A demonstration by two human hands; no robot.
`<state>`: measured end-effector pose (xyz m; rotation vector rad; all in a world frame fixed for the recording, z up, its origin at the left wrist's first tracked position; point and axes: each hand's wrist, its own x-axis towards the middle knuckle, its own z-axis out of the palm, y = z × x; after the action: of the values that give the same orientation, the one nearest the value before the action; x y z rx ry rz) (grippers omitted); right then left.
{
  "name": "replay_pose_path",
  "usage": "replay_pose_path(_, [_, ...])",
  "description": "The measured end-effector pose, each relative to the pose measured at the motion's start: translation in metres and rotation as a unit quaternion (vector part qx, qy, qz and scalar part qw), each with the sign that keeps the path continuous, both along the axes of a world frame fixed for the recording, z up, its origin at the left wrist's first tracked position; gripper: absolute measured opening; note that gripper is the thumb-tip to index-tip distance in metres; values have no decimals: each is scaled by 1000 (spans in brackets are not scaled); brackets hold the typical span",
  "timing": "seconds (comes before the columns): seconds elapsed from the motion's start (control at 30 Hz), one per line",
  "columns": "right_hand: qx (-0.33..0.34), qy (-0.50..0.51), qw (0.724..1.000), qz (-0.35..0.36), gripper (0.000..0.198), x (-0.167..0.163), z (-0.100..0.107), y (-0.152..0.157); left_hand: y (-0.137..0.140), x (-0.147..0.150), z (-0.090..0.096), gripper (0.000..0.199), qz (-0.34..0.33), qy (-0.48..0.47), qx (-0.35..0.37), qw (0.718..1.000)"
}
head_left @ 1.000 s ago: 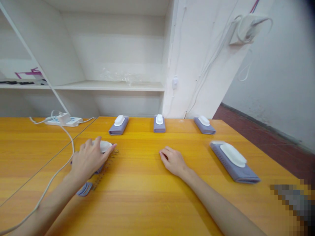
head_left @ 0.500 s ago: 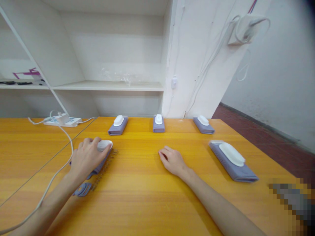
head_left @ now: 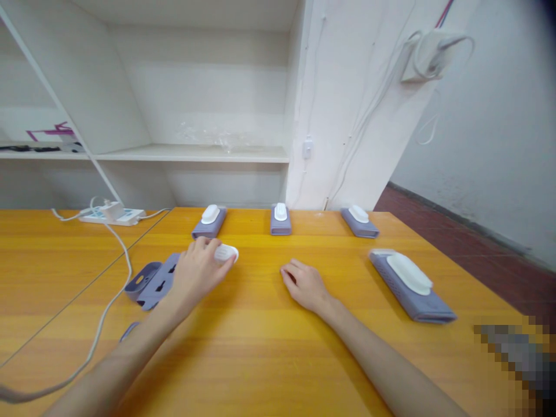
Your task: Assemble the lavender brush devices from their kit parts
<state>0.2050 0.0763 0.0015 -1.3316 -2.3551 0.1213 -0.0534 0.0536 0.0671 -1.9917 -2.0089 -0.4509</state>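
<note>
My left hand [head_left: 202, 269] grips a white oval plastic piece [head_left: 226, 252] with a ribbed top, thumb on the near side and fingers over its left end. Under and left of that wrist lies a purple-grey plastic holder [head_left: 153, 282] with a hollow cup and dark cut-outs, partly hidden by the hand. A smaller purple-grey part [head_left: 129, 330] shows just past the forearm, mostly covered. My right hand [head_left: 305, 285] rests on the table with its fingers curled in, and nothing shows in it.
Three purple-grey cases with white oval pieces on top, left [head_left: 209, 221], middle [head_left: 280, 219] and right [head_left: 359, 221], line the table's back edge. A larger-looking one [head_left: 410, 284] lies at right. A white cable runs from a power strip [head_left: 113, 214] along the left.
My left hand has moved right, carrying the white oval piece off the purple-grey holder, which now shows more of its cup and cut-outs. My right hand has stayed in place.
</note>
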Motion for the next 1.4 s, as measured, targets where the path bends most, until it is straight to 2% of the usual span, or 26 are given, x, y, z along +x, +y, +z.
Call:
replay_pose_path(0.17, [2, 5, 1000, 1, 26, 1, 1, -1, 14, 58, -17, 41, -64, 2, -41, 997])
replay_pose_path(0.3, [11, -2, 1000, -3, 25, 1, 0, -1, 24, 86, -30, 43, -91, -3, -48, 995])
replay_pose_path(0.43, [19, -7, 1000, 0, 25, 1, 0, -1, 27, 98, -36, 43, -99, -15, -59, 993])
replay_pose_path(0.63, [18, -14, 1000, -5, 25, 1, 1, -1, 24, 95, -41, 46, -102, -34, -63, 992])
replay_pose_path(0.77, [15, -14, 1000, -7, 26, 0, 0, -1, 20, 87, -37, 55, -113, -27, -32, 993])
replay_pose_path(0.87, [7, -11, 1000, -5, 25, 1, 0, -1, 14, 71, -28, 51, -104, -18, -33, 994])
replay_pose_path(1.0, [-3, -5, 1000, -4, 24, 1, 2, -1, 6, 27, -17, 46, -25, 35, -51, 998])
replay_pose_path(1.17, [-2, -2, 1000, 0, 24, 1, 2, -1, -3, -34, -14, 47, 97, 97, -70, 988])
replay_pose_path(1.27, [-1, 1, 1000, 2, 24, 1, 1, -1, -5, -52, -16, 50, 121, 94, -82, 985])
replay_pose_path(1.4, [-6, 2, 1000, 3, 24, 1, 2, -1, -1, -57, -19, 52, 127, 70, -108, 983])
